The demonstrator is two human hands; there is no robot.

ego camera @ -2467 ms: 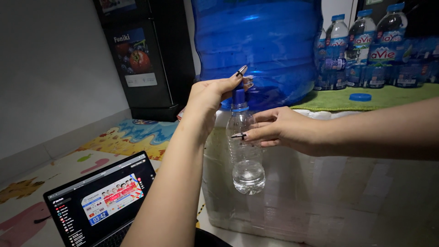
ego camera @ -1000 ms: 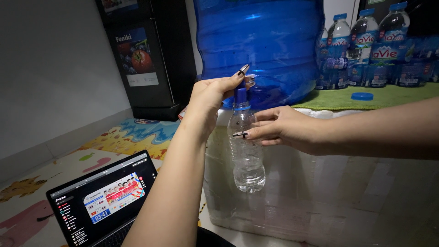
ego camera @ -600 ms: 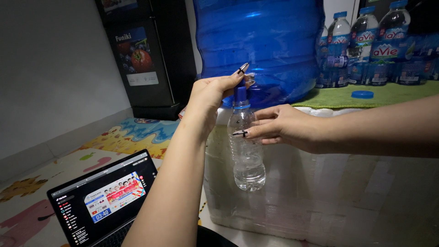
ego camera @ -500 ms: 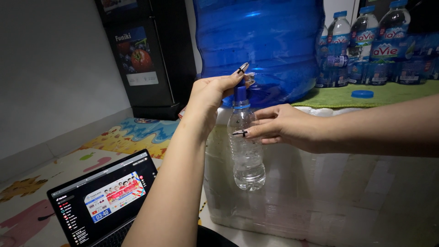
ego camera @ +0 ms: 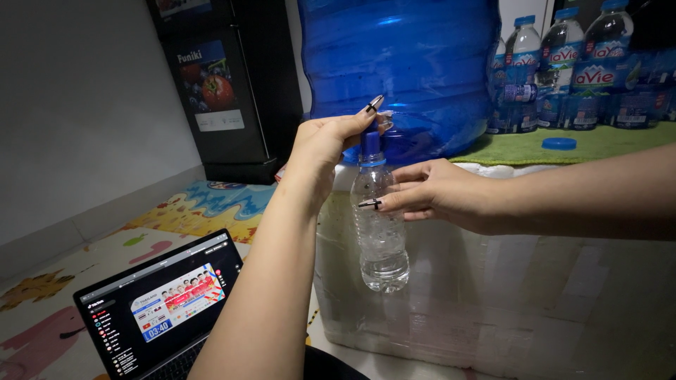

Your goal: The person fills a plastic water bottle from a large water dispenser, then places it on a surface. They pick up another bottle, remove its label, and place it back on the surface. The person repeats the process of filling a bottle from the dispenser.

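My left hand (ego camera: 327, 141) reaches up and pinches the tap at the base of a large blue water jug (ego camera: 401, 63). Directly under the tap, my right hand (ego camera: 440, 193) holds a small clear plastic bottle (ego camera: 382, 246) upright by its upper half, fingers around its right side. The bottle's blue neck ring sits right at the spout. Water and bubbles show inside the bottle. The spout itself is mostly hidden behind my left fingers.
The jug stands on a green cloth (ego camera: 598, 141) over a plastic-wrapped block (ego camera: 493, 295). Several small bottles (ego camera: 584, 63) and a loose blue cap (ego camera: 559, 143) are at the back right. An open laptop (ego camera: 162, 302) lies lower left on a colourful mat (ego camera: 204, 204). A black fridge (ego camera: 225, 84) stands behind.
The water in the small bottle has risen from a shallow pool at the bottom to well up its body. Both hands have stayed nearly still.
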